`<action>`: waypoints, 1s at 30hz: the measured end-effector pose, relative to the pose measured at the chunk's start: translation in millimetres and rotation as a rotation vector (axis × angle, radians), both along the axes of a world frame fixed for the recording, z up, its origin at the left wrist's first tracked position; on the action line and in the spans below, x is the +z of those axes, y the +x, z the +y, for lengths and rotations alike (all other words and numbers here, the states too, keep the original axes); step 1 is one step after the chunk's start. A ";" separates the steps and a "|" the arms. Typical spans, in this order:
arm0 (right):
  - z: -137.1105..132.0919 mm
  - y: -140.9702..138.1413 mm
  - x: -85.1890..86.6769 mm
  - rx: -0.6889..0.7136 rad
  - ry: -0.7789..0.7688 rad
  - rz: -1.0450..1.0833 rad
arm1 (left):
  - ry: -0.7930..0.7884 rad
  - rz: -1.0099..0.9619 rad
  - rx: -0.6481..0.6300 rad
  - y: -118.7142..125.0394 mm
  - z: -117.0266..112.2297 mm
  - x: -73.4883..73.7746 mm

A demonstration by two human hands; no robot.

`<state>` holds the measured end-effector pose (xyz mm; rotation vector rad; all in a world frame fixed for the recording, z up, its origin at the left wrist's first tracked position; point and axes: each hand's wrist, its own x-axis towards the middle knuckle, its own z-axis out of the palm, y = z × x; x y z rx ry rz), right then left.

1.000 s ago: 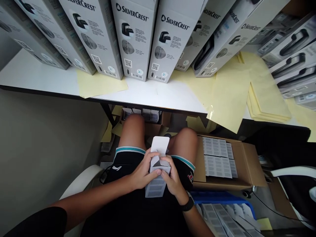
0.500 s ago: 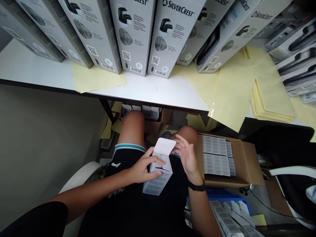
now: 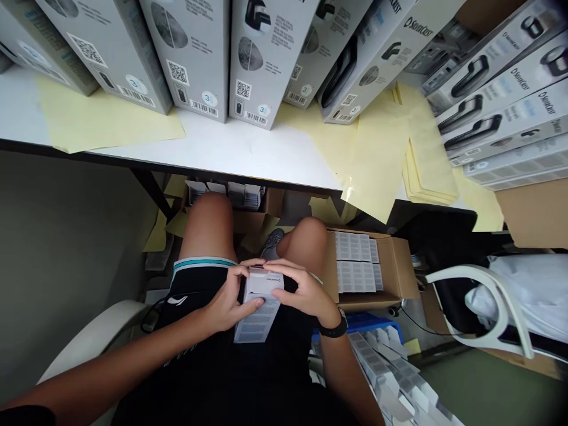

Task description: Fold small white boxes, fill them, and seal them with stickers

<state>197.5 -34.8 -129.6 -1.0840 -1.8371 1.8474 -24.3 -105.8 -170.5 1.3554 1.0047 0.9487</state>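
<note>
A small white and grey carton (image 3: 256,322) stands on my lap with its top flap folded down over the end. My left hand (image 3: 231,299) grips its left side, thumb on the front face and fingers along the top edge. From the right, my right hand (image 3: 304,290) holds the same carton, with fingers over the top and thumb against the front corner. The carton's back and the fingertips behind it are hidden. My right wrist wears a black band (image 3: 335,327).
Tall grey SilverCrest boxes (image 3: 266,65) line the white table (image 3: 248,145), with yellow sheets (image 3: 377,160) beneath. An open cardboard box (image 3: 402,266) of small cartons sits right of my knee. A blue crate (image 3: 373,322) holds more cartons. A white chair (image 3: 477,275) stands far right.
The carton's raised top flap is now folded down. My right hand has moved from beside the carton onto it, and my left hand has shifted to its left edge. The view has turned rightward.
</note>
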 end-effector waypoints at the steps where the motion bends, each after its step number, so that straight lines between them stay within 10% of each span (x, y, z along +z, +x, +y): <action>1: -2.3 0.3 1.3 -0.005 0.022 -0.029 | -0.017 -0.028 0.018 1.8 -0.7 -0.7; 30: -30.0 -7.8 -6.2 -0.131 0.436 -0.148 | 0.038 -0.040 0.098 7.0 15.0 11.7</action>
